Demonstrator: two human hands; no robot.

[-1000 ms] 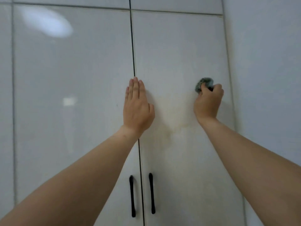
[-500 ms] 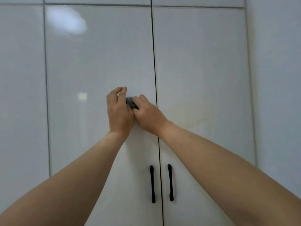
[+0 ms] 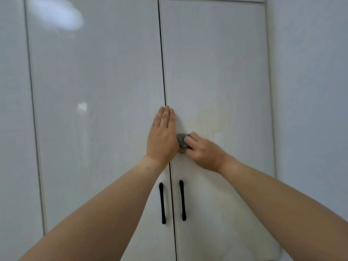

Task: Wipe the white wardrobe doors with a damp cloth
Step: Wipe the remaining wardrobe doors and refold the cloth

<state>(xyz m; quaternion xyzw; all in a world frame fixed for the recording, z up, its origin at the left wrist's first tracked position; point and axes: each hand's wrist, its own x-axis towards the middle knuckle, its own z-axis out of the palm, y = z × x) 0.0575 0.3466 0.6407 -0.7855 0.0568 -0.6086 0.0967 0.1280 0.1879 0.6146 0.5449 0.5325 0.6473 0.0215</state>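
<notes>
Head view: a person is facing two closed, glossy white wardrobe doors, arms raised toward the centre seam [image 3: 163,72].
Left hand [image 3: 162,137]: it is lying flat across the seam, palm to the surface, fingers straight and pressed together, holding nothing.
Right hand [image 3: 202,150]: it is curling around a small grey-green cloth [image 3: 182,141], fingers bunched over the wad and pressing it against the right door [image 3: 216,72].
Cloth position: it is sitting on the right door just beside the seam, touching the edge of the left hand, above the black handles [image 3: 181,200].
Surface: a faint yellowish patch [image 3: 209,121] is showing on the right door, up and to the right of the cloth; the left door [image 3: 98,91] is reflecting a ceiling light.
Handling of the cloth: judged soft, light and compressible; being damp, it is likely gliding easily on the gloss finish.
Where to hold: a grip over the whole wad, with the palm behind it, is probably giving the most even pressure; a fingertip pinch risks letting it roll or slip.
Step in hand: apparently wiping the inner edge of the right door.
</notes>
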